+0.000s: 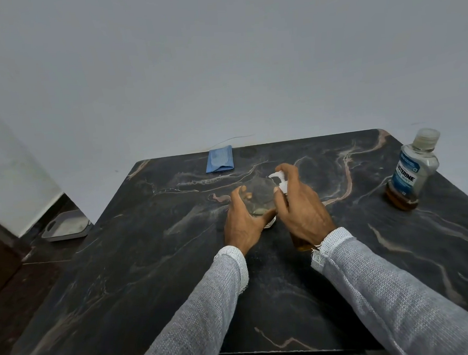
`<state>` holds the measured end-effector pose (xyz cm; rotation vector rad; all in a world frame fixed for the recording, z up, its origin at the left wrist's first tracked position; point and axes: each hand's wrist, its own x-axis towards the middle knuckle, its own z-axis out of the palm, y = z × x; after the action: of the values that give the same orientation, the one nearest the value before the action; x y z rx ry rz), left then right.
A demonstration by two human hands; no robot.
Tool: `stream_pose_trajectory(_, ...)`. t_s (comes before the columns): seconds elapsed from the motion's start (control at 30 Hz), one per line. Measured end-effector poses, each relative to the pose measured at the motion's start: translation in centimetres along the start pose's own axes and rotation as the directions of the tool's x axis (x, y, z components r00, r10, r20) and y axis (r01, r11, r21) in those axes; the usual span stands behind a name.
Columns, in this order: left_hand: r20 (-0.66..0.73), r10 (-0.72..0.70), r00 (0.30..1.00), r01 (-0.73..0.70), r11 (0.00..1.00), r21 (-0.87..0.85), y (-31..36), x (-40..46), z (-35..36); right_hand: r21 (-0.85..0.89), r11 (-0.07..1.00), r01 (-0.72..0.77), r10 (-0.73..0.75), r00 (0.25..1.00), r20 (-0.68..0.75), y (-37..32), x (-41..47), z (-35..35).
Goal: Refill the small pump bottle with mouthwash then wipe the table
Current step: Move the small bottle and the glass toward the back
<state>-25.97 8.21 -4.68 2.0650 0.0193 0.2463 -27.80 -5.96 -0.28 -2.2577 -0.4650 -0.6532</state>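
Pump bottle [282, 187] mostly behind right hand [301, 209]

A single wide-angle head-mounted camera looks forward and steeply down onto the dark marble table [123, 264]. Both sleeved forearms enter from the bottom edge; the hands sit near frame centre, at close range. The upper half of the frame shows the white wall [221, 69] behind the table's far edge.

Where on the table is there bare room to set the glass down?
Bare dark marble table lies left of the left hand, below the folded blue cloth; another patch between the right hand and the clear mouthwash bottle. The centre is crowded.
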Motion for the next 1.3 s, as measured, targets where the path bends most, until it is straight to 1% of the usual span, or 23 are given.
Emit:
stream_pose_trajectory(0.3, -0.019, 0.009, 1.0, -0.008, 1.0, 0.02, -0.1, 0.0, 0.2, -0.029, 0.999, -0.039, 0.039, 0.999, -0.001, 0.8, -0.5, -0.6)
stream_pose_trajectory(0.5, -0.002, -0.008, 1.0, 0.008, 1.0, -0.004, -0.1, -0.1, 0.1, 0.028, 1.0, -0.008, 0.007, 1.0, 0.015, 0.4, -0.5, -0.5)
stream_pose_trajectory(0.63, 0.002, -0.011, 1.0, 0.011, 1.0, -0.015, 0.0, -0.1, 0.0, 0.028, 0.999, 0.016, -0.016, 1.0, 0.002, -0.2, -0.4, 0.1)
stream_pose_trajectory(0.77, 0.01, -0.013, 1.0, 0.013, 1.0, -0.026, 0.0, -0.2, 0.0, 0.045, 0.999, 0.025, -0.026, 0.999, 0.019, -0.6, -0.1, 0.7)
stream_pose_trajectory(0.93, 0.022, -0.015, 1.0, 0.016, 0.999, -0.035, 0.0, -0.2, 0.0, 0.084, 0.996, -0.022, 0.02, 1.0, 0.014, -0.7, -0.3, 0.8)
stream_pose_trajectory(1.1, 0.008, -0.015, 1.0, 0.016, 0.999, -0.038, 0.1, -0.3, 0.0, 0.051, 0.997, -0.05, 0.052, 0.998, -0.037, -0.4, 0.2, 0.2)
stream_pose_trajectory(1.2, 0.01, -0.018, 1.0, 0.019, 0.999, -0.035, 0.1, -0.3, 0.0, 0.04, 0.997, -0.066, 0.067, 0.997, -0.034, -0.3, 0.2, 0.1)
stream_pose_trajectory(1.3, 0.004, -0.014, 1.0, 0.014, 0.999, -0.031, 0.1, -0.3, 0.0, 0.093, 0.992, -0.09, 0.094, 0.995, -0.043, -0.2, 0.0, 0.1)
